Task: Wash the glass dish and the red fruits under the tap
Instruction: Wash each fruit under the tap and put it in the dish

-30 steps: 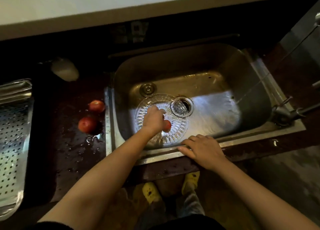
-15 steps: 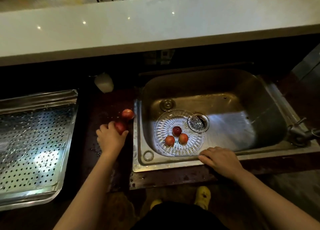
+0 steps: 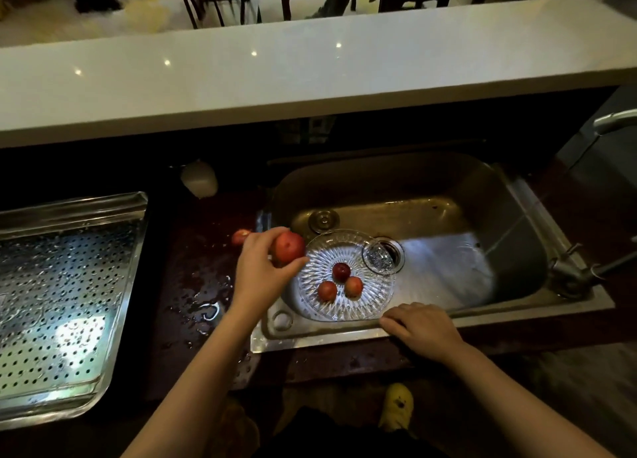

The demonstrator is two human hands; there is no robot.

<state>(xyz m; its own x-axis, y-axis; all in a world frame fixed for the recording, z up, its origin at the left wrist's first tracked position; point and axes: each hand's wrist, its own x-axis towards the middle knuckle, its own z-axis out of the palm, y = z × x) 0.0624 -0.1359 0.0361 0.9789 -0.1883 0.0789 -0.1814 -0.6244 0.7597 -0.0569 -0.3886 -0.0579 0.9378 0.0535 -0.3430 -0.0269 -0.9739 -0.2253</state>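
Note:
A ribbed glass dish (image 3: 372, 295) lies in the steel sink (image 3: 448, 188), left of the drain. Three red fruits (image 3: 342, 271) sit in its middle. My left hand (image 3: 262, 271) holds a fourth red fruit (image 3: 289, 247) above the sink's left rim, right at the dish's left edge. Another red fruit (image 3: 240, 236) lies on the dark wet counter behind that hand. My right hand (image 3: 420, 326) rests flat on the sink's front rim, just in front of the dish. The tap (image 3: 572, 271) stands at the sink's right side.
A perforated steel drain tray (image 3: 62, 285) lies on the counter at the left. A small glass (image 3: 377, 256) rests by the drain (image 3: 393, 251). A pale rounded object (image 3: 200, 180) sits at the counter's back. A white ledge (image 3: 310, 71) overhangs behind the sink.
My left hand left the dish, picked a red fruit off the counter on the left and carried it over to the dish's edge. My right hand stayed on the rim.

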